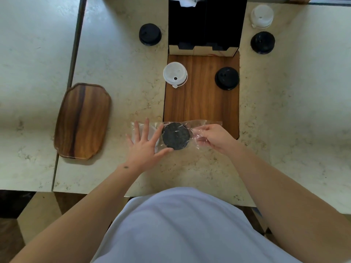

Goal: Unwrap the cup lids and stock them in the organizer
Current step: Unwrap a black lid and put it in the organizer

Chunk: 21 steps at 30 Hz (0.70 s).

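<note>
No legible writing. Your left hand (145, 144) flat, fingers spread, pressing clear plastic wrapper (201, 124) on marble worktop (121, 73); right hand (212, 137) pinching wrapper end. Black round cup lid (175, 136) inside wrapper, between hands. Black box organizer (206, 25) beyond; loose lids around it.

Head-worn view, steeply down, close over marble counter (266, 120)

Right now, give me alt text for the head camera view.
A left hand lies flat on a clear plastic wrapper holding a black cup lid, while the right hand pinches the wrapper's end. Beyond, loose black and white lids surround a black organizer on a marble counter.
</note>
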### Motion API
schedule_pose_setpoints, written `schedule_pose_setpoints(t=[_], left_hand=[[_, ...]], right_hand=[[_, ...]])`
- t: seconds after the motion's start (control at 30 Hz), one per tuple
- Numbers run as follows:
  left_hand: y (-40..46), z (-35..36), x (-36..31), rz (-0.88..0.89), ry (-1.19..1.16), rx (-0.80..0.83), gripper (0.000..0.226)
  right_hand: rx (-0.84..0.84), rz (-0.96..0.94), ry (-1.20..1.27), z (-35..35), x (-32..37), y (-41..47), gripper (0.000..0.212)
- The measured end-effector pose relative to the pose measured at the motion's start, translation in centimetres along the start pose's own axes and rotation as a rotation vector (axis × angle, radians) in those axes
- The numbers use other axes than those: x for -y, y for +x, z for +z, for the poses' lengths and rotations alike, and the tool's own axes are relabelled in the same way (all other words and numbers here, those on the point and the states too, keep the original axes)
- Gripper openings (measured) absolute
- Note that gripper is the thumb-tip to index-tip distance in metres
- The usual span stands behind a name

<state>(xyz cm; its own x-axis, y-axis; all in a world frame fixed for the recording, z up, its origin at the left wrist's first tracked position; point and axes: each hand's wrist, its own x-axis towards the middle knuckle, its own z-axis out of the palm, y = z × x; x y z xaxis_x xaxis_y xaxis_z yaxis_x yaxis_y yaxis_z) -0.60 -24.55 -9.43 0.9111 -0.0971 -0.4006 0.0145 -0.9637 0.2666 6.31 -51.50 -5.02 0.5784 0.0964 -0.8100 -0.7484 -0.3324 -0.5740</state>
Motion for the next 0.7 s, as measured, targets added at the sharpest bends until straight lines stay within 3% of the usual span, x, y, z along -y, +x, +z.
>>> schedule_pose_setpoints(t=[0.13, 0.4, 0.53, 0.7], left_hand=[[-0.1, 0.3, -0.1, 0.006, 0.043, -0.017, 0.085], [0.1, 0.4, -0.2, 0.044, 0.089, -0.024, 0.095], [0.3, 0.5, 0.0, 0.048, 0.145, 0.006, 0.105], [0.5, 0.7, -0.2, 0.037, 0.150, 0.021, 0.108]], right_hand=[[0.057, -0.016, -0.099, 0.6, 0.2, 0.4, 0.034], [0.087, -0.044, -0.212, 1.4, 1.0, 0.0, 0.050], [0.140, -0.032, -0.236, 1.9, 1.7, -0.3, 0.031], [0.177, -0.007, -0.219, 2.1, 1.8, -0.5, 0.039]])
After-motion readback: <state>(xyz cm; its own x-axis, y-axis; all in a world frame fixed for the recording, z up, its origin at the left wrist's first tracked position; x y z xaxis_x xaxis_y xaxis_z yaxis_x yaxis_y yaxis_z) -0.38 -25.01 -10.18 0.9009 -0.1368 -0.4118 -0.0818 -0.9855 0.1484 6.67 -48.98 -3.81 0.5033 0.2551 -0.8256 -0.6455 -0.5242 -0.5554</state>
